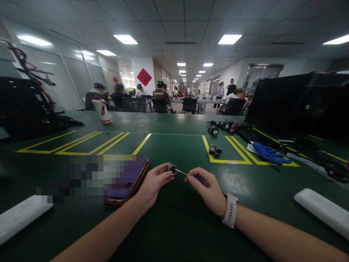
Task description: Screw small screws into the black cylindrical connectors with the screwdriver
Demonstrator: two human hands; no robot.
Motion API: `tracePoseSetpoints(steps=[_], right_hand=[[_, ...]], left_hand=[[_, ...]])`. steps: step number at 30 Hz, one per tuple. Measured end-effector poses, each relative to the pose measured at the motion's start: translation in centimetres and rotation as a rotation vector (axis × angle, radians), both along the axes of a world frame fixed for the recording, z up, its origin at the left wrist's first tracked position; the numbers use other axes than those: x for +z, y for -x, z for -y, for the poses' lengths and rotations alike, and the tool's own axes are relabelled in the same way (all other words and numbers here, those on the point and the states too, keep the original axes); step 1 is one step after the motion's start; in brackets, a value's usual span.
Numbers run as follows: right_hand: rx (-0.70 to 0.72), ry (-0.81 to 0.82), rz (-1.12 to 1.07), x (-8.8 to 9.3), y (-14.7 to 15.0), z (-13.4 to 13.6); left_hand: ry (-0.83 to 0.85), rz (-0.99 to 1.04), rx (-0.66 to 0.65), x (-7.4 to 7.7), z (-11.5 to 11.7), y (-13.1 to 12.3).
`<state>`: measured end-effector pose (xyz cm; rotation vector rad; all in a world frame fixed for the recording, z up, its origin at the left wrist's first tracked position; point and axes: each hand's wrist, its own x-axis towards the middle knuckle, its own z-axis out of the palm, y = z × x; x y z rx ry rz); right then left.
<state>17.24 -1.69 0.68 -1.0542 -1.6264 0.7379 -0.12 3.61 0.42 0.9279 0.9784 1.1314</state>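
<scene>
In my left hand (156, 182) is a small grey cylindrical metal part (172, 167), pinched between thumb and fingers with its hollow end facing right. My right hand (203, 185) is closed around the dark handle of a screwdriver (181, 172). The thin shaft points left and its tip reaches the opening of the metal part; how deep it goes I cannot make out. Both hands are above the green table (174, 233). Two similar metal parts (215, 150) and a small piece beside them lie inside a yellow-taped box farther off to the right.
A tablet-like device with an orange edge (129, 180) lies left of my hands. Blue gloves (268, 153), dark cabled parts (214, 129) and a large black case (283, 102) are on the right. A white cup (101, 110) stands back left. White bars flank both sides. People sit beyond.
</scene>
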Motion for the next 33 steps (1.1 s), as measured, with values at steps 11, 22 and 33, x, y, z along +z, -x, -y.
tracePoseSetpoints(steps=[11, 22, 33], right_hand=[[-0.049, -0.156, 0.222, -0.5, 0.9, 0.6], [-0.034, -0.268, 0.345, -0.7, 1.2, 1.0], [-0.036, -0.328, 0.397, -0.8, 1.3, 1.2]], left_hand=[[-0.034, -0.049, 0.038, -0.4, 0.1, -0.1], [-0.120, -0.186, 0.096, -0.8, 0.5, -0.4], [-0.134, -0.214, 0.116, -0.6, 0.7, -0.8]])
